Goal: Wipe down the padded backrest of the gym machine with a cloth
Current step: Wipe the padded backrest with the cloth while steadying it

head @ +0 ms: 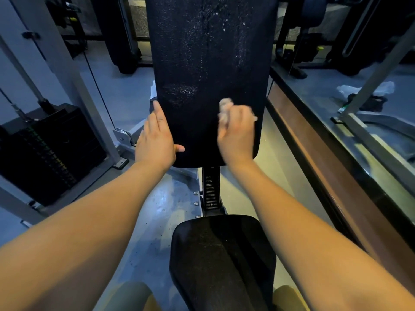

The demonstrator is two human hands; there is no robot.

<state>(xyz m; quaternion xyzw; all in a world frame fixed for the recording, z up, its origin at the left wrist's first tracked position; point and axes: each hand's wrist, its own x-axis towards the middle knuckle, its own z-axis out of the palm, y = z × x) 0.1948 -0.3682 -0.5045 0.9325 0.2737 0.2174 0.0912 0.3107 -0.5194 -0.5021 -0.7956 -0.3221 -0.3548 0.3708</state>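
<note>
Right hand (235, 131) presses cloth (225, 108) on backrest (208, 63)

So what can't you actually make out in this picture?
All from the head view:
Backrest top: cut off by the upper edge.
Cloth: motion-blurred, mostly hidden inside the right hand.
White object behind the backrest: mostly hidden by the pad.
Clutter at right: too small and dim to name.

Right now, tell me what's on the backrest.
White specks across the backrest; left hand rests on its edge; right hand holds a cloth on it. Surface under them is hidden.
</note>
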